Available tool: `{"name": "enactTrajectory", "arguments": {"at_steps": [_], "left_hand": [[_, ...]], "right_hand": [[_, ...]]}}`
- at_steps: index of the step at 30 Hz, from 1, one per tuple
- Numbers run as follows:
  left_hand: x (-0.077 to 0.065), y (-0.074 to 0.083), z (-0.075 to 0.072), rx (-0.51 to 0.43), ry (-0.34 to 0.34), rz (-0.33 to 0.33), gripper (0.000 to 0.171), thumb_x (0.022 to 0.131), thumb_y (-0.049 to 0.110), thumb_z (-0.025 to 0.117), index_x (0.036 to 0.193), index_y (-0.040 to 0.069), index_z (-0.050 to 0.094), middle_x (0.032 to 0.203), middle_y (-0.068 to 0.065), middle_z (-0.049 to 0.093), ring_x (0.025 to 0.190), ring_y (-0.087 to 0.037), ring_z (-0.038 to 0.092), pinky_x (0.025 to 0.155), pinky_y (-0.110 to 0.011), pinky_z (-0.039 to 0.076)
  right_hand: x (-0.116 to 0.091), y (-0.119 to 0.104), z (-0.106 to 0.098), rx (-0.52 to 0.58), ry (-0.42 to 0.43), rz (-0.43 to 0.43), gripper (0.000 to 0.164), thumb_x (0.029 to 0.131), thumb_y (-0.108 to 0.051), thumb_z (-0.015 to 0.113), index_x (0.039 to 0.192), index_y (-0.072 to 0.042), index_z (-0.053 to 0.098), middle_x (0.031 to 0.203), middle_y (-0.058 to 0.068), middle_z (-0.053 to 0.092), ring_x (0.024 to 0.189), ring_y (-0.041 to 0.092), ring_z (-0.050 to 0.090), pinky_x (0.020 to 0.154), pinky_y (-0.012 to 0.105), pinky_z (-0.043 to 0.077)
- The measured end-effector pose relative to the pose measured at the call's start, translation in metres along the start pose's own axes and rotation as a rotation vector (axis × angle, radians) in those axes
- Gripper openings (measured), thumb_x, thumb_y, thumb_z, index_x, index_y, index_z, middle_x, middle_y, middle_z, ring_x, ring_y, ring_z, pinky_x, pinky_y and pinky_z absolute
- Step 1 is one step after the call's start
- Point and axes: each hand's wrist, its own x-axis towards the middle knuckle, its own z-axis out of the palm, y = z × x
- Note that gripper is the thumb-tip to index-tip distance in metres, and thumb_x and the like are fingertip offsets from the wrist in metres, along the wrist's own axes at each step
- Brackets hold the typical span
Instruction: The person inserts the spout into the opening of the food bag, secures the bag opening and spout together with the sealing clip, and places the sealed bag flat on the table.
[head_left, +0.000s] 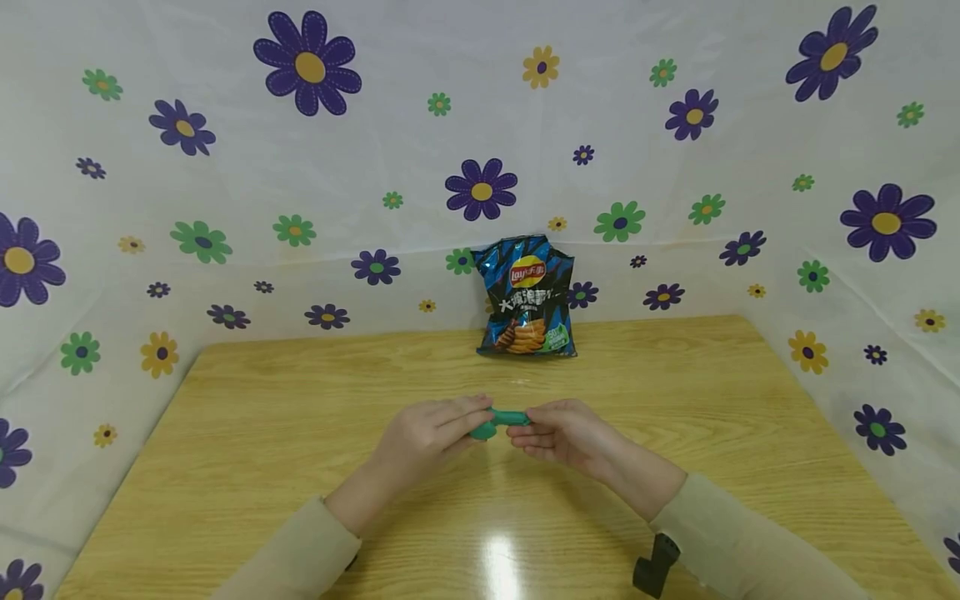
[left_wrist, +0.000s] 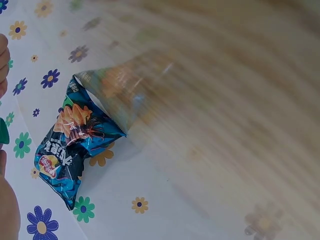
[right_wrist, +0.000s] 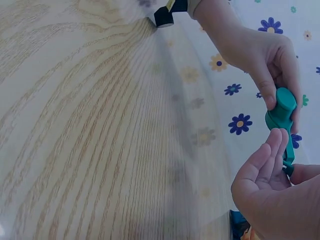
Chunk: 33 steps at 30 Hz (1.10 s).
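Observation:
Both hands hold one green plastic piece (head_left: 512, 417) above the middle of the table. It has a rounded, cup-like end and a narrow bar. My left hand (head_left: 435, 429) grips the rounded end between thumb and fingers. At the bar's tip, my right hand (head_left: 573, 433) pinches with the thumb and fingers, palm partly turned up. In the right wrist view the green piece (right_wrist: 284, 112) shows its rounded end and, beside the right hand (right_wrist: 275, 195), a small jointed-looking tip. Only a sliver of it appears at the left wrist view's edge.
A blue and black bag of potato chips (head_left: 527, 300) stands upright at the table's back edge, against flower-printed cloth (head_left: 405, 150). The wooden table (head_left: 262, 417) reflects light near its front. A dark wrist camera mount (head_left: 656, 565) hangs by the right sleeve.

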Motion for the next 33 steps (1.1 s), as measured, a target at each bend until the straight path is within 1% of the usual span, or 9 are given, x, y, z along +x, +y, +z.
{"name": "enactTrajectory", "arguments": {"at_steps": [6,8,12,15,19,24,28,31,33], "left_hand": [[-0.0003,0.0003,-0.0002,-0.03,-0.012,-0.066,0.042,0.075,0.009,0.093,0.114,0.001,0.081,0.115,-0.01,0.082,0.099,-0.02,0.082,0.083,-0.023,0.065],[-0.001,-0.0003,0.0003,-0.045,0.0,-0.096,0.044,0.074,0.005,0.093,0.115,0.0,0.081,0.114,-0.011,0.082,0.097,-0.021,0.082,0.082,-0.024,0.065],[-0.0025,-0.002,0.0006,-0.086,0.046,-0.185,0.045,0.073,0.0,0.093,0.116,-0.001,0.08,0.113,-0.013,0.082,0.094,-0.024,0.082,0.078,-0.027,0.066],[-0.0028,-0.0034,0.0,-0.099,0.059,-0.229,0.045,0.073,0.0,0.092,0.116,0.0,0.08,0.113,-0.013,0.082,0.094,-0.025,0.082,0.078,-0.029,0.067],[-0.0031,-0.0046,-0.0006,-0.104,0.046,-0.263,0.045,0.073,0.002,0.093,0.116,0.0,0.08,0.112,-0.013,0.082,0.093,-0.026,0.082,0.078,-0.03,0.067],[-0.0021,-0.0057,-0.0018,-0.123,0.038,-0.326,0.043,0.075,0.006,0.094,0.115,0.001,0.08,0.111,-0.012,0.082,0.097,-0.026,0.082,0.081,-0.034,0.067],[-0.0015,-0.0071,-0.0012,-0.108,0.046,-0.335,0.041,0.075,0.007,0.095,0.113,0.002,0.081,0.109,-0.011,0.082,0.097,-0.026,0.081,0.081,-0.034,0.067],[-0.001,-0.0079,-0.0005,-0.088,0.063,-0.324,0.04,0.074,0.007,0.096,0.111,0.002,0.082,0.106,-0.011,0.082,0.095,-0.025,0.08,0.078,-0.032,0.067],[-0.0003,-0.0081,-0.0003,-0.086,0.068,-0.329,0.039,0.074,0.008,0.096,0.11,0.001,0.082,0.105,-0.011,0.081,0.094,-0.025,0.079,0.076,-0.03,0.067]], "right_hand": [[-0.0001,0.0006,0.0019,-0.014,0.002,0.004,0.036,0.113,-0.008,0.043,0.133,0.02,0.057,0.088,-0.004,0.079,0.085,0.005,0.076,0.089,0.022,0.063],[0.0005,0.0017,0.0028,-0.02,-0.002,0.001,0.038,0.113,-0.007,0.043,0.135,0.021,0.055,0.089,-0.004,0.079,0.085,0.004,0.076,0.09,0.023,0.063],[0.0028,0.0047,0.0057,-0.012,-0.021,0.002,0.041,0.113,-0.008,0.045,0.14,0.021,0.052,0.091,-0.004,0.08,0.087,0.004,0.077,0.095,0.026,0.063],[0.004,0.0058,0.0073,0.003,-0.025,0.002,0.042,0.113,-0.01,0.046,0.142,0.02,0.053,0.091,-0.004,0.08,0.087,0.004,0.077,0.094,0.025,0.063],[0.0042,0.0056,0.0074,-0.013,-0.012,-0.004,0.042,0.113,-0.013,0.048,0.142,0.018,0.055,0.09,-0.005,0.08,0.086,0.004,0.077,0.089,0.022,0.063],[0.0035,0.0051,0.0069,-0.036,-0.007,-0.002,0.043,0.113,-0.015,0.05,0.141,0.017,0.056,0.092,-0.005,0.081,0.086,0.004,0.077,0.089,0.022,0.064],[0.0037,0.0062,0.0068,-0.029,-0.01,-0.005,0.041,0.112,-0.014,0.051,0.138,0.017,0.058,0.09,-0.004,0.081,0.085,0.004,0.078,0.09,0.023,0.064],[0.0045,0.0075,0.0068,-0.013,-0.014,-0.006,0.038,0.112,-0.013,0.052,0.135,0.016,0.06,0.088,-0.004,0.081,0.084,0.004,0.078,0.087,0.021,0.064],[0.0051,0.0082,0.0069,-0.002,-0.017,-0.007,0.036,0.112,-0.013,0.051,0.133,0.015,0.062,0.087,-0.004,0.081,0.083,0.004,0.078,0.085,0.021,0.064]]}}
